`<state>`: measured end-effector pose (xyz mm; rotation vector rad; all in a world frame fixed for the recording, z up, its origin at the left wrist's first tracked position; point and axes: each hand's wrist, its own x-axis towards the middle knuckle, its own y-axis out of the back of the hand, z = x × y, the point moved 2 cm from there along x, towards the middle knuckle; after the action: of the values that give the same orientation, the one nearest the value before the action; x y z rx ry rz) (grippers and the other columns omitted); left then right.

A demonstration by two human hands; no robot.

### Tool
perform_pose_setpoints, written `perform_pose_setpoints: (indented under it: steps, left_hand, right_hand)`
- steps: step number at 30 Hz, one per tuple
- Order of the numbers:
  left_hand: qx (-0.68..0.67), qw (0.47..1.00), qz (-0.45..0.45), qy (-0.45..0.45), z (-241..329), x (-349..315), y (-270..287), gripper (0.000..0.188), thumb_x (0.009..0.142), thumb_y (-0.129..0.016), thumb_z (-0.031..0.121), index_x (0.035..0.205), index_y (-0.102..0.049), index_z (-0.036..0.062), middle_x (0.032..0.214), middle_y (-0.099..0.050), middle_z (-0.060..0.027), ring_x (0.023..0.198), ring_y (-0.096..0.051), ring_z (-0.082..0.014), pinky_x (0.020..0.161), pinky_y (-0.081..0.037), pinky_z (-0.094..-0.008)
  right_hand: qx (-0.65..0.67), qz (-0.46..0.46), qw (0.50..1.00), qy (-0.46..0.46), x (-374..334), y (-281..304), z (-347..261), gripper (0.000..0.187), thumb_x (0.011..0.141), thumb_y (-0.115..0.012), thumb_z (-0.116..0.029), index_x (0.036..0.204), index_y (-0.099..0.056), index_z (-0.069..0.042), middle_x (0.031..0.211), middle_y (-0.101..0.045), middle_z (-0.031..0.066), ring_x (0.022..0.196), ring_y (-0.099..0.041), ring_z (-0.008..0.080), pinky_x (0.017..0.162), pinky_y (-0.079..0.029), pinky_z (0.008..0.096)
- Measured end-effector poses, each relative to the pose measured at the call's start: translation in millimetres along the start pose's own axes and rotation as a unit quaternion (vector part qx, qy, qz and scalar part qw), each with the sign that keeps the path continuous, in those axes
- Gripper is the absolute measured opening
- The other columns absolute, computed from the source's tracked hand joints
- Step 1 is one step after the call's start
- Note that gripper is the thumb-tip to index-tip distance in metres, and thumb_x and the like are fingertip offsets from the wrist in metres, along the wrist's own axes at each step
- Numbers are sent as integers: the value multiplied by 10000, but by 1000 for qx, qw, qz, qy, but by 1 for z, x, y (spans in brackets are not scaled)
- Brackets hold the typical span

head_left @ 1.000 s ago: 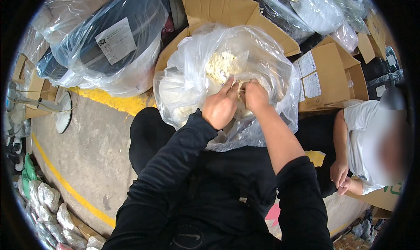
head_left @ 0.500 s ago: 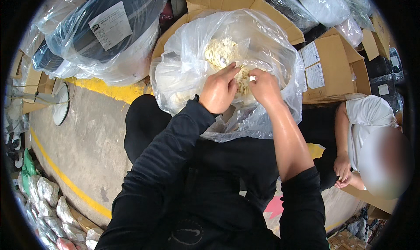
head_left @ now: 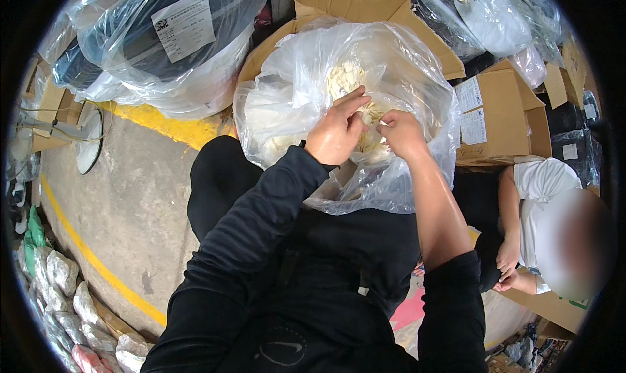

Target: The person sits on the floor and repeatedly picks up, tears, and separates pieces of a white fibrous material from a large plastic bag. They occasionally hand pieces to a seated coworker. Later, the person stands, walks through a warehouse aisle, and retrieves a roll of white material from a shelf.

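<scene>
Left hand point(head_left: 334, 130): fingers forward, thumb near them; grip, cannot tell. Right hand point(head_left: 405, 135) just beside: thumb and fingertips narrow; hold unclear. Cream-coloured pieces point(head_left: 345, 78) ahead of and between hands, inside clear plastic bag point(head_left: 268, 112). Cardboard box point(head_left: 355, 0) beyond hands.

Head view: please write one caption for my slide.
Left hand and right hand over pale pieces inside a clear bag.
</scene>
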<state>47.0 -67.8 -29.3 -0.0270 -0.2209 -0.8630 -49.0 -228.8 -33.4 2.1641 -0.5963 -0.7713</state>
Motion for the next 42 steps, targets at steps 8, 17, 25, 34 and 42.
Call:
perform_pose_setpoints:
  steps: [8,17,25,34,42]
  left_hand:
    - [68,997,10,-41,10,-2,1,267,932,-545,56,1165,-594,-64,1098,-633,-150,715,-696,-180,634,-539,-267]
    - [-190,956,-82,207,8,-12,-18,199,922,-658,128,1019,-647,-45,790,-666,-68,629,-625,-107,556,-516,-242]
    - [-168,964,-60,196,17,-27,-27,160,898,-684,103,965,-650,-39,744,-657,-63,585,-613,-99,521,-501,-223]
    - [-213,939,-83,257,18,-26,-24,171,905,-670,97,985,-648,-52,807,-668,-85,621,-637,-117,529,-524,-243]
    - [-260,923,-74,273,15,-23,-19,214,924,-621,66,1109,-614,-41,870,-678,-96,675,-671,-146,569,-542,-261]
  right_hand:
    - [350,20,936,-23,-28,15,-4,173,877,-641,-30,998,-619,92,878,-668,129,712,-659,176,625,-575,276]
    - [553,-43,831,-26,-82,5,-14,173,908,-617,-47,1040,-599,64,905,-668,129,754,-672,183,645,-592,315]
    - [640,-46,767,-28,-103,-17,-4,181,953,-575,-109,1080,-592,19,840,-635,61,682,-595,114,545,-527,274]
    - [730,-53,679,-48,-105,-27,11,231,959,-551,-183,1089,-568,7,834,-633,83,640,-580,122,486,-458,266]
    - [747,-33,662,-49,-102,-27,5,290,974,-508,-203,1146,-549,27,913,-637,120,667,-593,154,486,-462,278]
